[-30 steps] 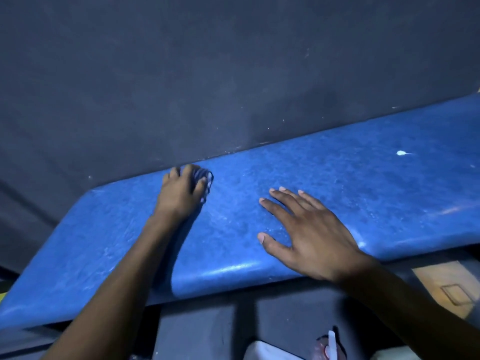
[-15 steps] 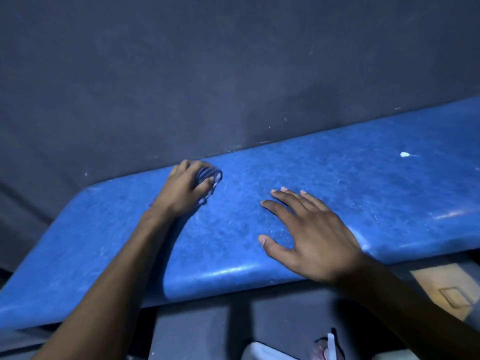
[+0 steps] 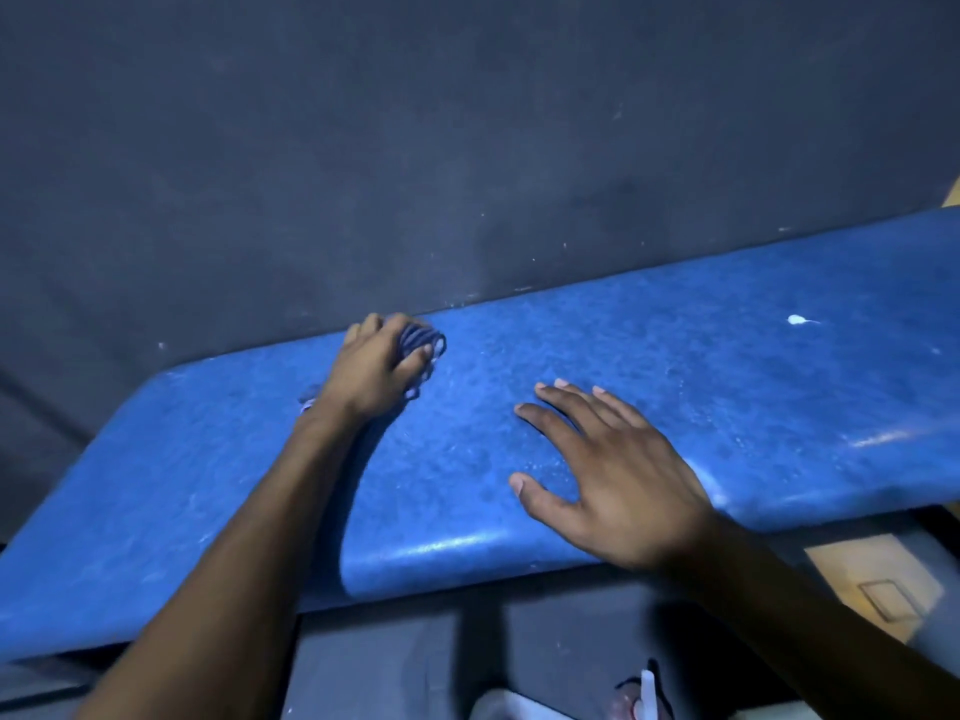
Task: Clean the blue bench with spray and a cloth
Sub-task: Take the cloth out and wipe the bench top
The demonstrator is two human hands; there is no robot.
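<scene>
The blue bench [image 3: 727, 397] runs across the view against a dark wall, its top speckled with pale residue. My left hand [image 3: 371, 371] presses a bunched dark blue cloth [image 3: 423, 343] onto the bench near its back edge, left of centre. Only the cloth's folds past my fingers and a scrap by my wrist show. My right hand [image 3: 613, 475] lies flat on the bench near the front edge, fingers spread, holding nothing. A spray bottle's nozzle [image 3: 647, 696] pokes up at the bottom edge, below the bench.
A white fleck [image 3: 796, 320] sits on the bench's right part. The dark wall [image 3: 467, 148] rises directly behind the bench. Below the front edge are dark floor, a tan tile patch [image 3: 878, 579] at right, and a pale object [image 3: 498, 706] beside the nozzle.
My left hand has slid the cloth a little to the right and toward the back edge. My right hand has stayed flat in place.
</scene>
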